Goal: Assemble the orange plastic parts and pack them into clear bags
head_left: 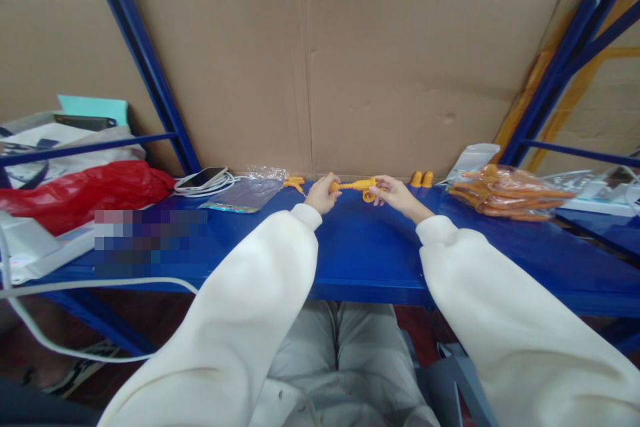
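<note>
Both my hands hold one small orange plastic part (356, 185) above the blue shelf (370, 253), close to the cardboard back wall. My left hand (321, 193) is closed round its left end. Fingers of my right hand (395, 192) pinch its right end, where a small round piece hangs below. My white sleeves reach in from the bottom of the view.
Two small orange caps (422, 179) and another orange piece (295, 182) lie near the wall. A clear bag of orange parts (505, 192) sits at right. A phone with white cable (203, 179), a clear bag (247, 193) and a red bag (80, 190) lie at left.
</note>
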Motion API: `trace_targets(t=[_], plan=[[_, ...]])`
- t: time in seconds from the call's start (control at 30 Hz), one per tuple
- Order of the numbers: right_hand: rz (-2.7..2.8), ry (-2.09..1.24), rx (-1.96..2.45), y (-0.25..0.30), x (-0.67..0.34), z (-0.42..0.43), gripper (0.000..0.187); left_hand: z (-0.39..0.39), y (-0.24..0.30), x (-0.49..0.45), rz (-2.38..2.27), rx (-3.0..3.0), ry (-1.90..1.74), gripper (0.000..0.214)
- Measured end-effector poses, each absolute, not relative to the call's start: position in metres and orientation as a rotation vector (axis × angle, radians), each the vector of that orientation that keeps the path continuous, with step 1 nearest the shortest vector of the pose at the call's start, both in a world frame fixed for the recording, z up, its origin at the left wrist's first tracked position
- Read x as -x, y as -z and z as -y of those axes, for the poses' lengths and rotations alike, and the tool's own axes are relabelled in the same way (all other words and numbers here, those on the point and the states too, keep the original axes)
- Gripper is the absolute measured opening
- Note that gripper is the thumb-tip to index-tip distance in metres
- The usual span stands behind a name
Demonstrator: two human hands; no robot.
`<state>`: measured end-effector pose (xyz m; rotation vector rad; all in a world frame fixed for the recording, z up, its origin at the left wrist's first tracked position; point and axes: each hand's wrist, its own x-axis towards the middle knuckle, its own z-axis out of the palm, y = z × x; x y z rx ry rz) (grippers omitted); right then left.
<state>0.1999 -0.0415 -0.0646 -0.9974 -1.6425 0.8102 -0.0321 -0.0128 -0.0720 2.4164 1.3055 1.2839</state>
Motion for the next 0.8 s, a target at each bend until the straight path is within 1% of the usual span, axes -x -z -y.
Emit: trace_targets(t=[0.13,0.33,0.57,0.7,0.8], plan=[[1.664,-0.806,0.981,0.062,-0.201,0.042,0.046,0.011,0.072,0.033,-1.28,-2.397,-1.273,0.024],[1.676,-0.831,0.969,0.057,-0.199,0.047,0.056,0.01,0.072,0.033,-1.264,-2.446,-1.282,0.025],[1.671,-0.791,1.005,0.054,-0.194,0.053,0.065,0.013,0.072,0.033,-1.292,-2.568,-1.378,0.025],[1.58,-0.859,1.025,0.055,-0.193,0.053,0.065,0.02,0.068,0.031,-1.302,-2.616,-1.377,0.024],[1.499,-0.958,1.073,0.056,-0.191,0.051,0.06,0.026,0.064,0.029,-1.318,-2.646,-1.344,0.023]])
